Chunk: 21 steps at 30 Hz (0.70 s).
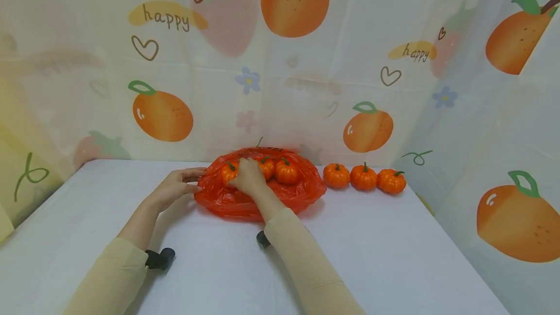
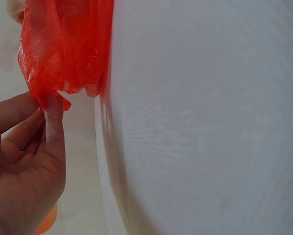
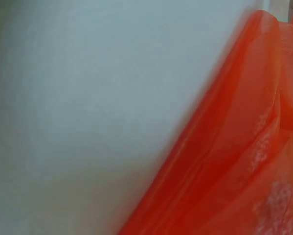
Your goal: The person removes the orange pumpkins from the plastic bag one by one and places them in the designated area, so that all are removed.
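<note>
The leftmost pumpkin (image 1: 227, 175) sits inside the red bag (image 1: 232, 208), just left of the nearer right hand (image 1: 251, 177); whether that grip encloses it, I cannot tell. The left hand (image 1: 174, 189) pinches the bag's left edge.

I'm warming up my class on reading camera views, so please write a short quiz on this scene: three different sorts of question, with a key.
1. Multiple choice: what does the left hand pinch?
A) a sleeve
B) the red bag
C) the patterned backdrop

2. True or false: the right hand reaches into the red bag.

3. Count: in the head view, how many pumpkins sit on the table to the right of the bag?

Key: 1 B; 2 true; 3 three.
</note>
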Available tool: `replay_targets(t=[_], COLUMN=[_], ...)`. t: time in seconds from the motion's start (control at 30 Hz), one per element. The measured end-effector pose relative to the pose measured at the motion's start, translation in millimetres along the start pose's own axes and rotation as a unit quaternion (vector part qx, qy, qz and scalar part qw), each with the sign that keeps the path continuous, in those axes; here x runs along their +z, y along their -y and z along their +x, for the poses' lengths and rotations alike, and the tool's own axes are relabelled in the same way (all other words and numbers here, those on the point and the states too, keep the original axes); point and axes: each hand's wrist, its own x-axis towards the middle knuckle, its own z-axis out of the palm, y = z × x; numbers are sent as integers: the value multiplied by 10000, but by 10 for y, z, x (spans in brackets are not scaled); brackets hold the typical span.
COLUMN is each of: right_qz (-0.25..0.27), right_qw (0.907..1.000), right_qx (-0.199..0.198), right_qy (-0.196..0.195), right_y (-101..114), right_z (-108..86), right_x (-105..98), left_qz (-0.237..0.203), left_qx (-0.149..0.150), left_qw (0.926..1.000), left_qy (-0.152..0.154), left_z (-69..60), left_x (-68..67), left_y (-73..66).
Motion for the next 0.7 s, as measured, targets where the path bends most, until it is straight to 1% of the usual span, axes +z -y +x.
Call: replay_targets(t=[0.27,0.7], right_qz=[-200,221], right_qw=[9997,9997], right_qx=[-120,-49], right_qy=[-89,-110], right_y=[-15,-40], right_z=[-8,-79], right_x=[-7,-71], left_qz=[41,12], left_qx=[-34,48], left_qw=[10000,10000], left_qy=[14,-25], left_z=[-7,-8], left_x=[5,0], left_y=[-23,6])
